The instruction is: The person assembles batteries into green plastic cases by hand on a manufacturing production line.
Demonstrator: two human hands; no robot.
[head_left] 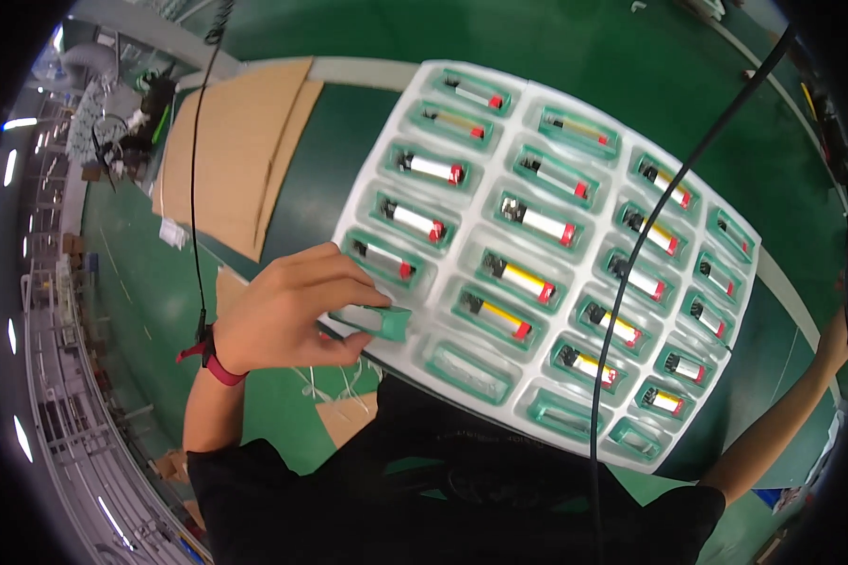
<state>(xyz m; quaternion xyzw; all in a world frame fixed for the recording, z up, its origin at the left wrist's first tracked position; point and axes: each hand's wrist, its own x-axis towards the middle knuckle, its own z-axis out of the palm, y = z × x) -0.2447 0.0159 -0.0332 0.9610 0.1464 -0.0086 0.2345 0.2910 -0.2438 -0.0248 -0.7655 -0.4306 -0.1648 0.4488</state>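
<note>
My left hand (297, 306), with a red strap around the wrist, is at the near left corner of a white moulded tray (481, 282). Its thumb and fingers are closed around a small green piece with a pale top (386, 323), whose kind I cannot make out. In most of the tray's hollows lies a short cylindrical part with a red end and black wires, such as the white one (429, 168) and the yellow one (518, 278). Three hollows along the near edge hold no part. Far to the right, my right hand (839, 330) is mostly lost in the dark rim, fingers hidden.
The tray rests on a dark green table (325, 179). Brown cardboard sheets (240, 141) lie to its left. A black cable (645, 226) hangs across the tray, and a thin cord (195, 188) hangs at left. Metal racks (94, 443) stand along the far left.
</note>
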